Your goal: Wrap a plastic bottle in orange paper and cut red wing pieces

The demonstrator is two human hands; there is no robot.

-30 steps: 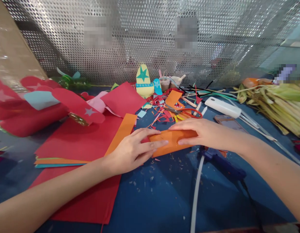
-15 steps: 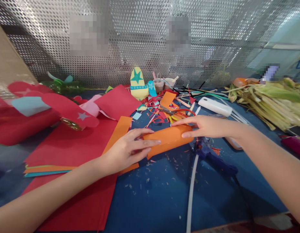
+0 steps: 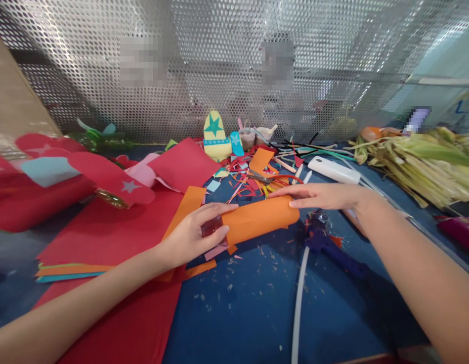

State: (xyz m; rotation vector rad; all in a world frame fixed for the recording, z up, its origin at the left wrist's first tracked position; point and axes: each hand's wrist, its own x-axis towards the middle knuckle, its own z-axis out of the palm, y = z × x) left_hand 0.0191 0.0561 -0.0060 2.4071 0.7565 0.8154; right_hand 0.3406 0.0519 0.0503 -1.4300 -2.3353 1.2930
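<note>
Head view: an orange paper tube, rolled around what looks like a clear bottle, is seen mid-table between the red paper stack at left and the blue glue gun at right. Its left end is held by the left hand, thumb and fingers part-closed; by the right hand, loosely curved, the right end is touched, firmness not tellable. Light, even pressure at both ends is judged best, paper edges kept square.
</note>
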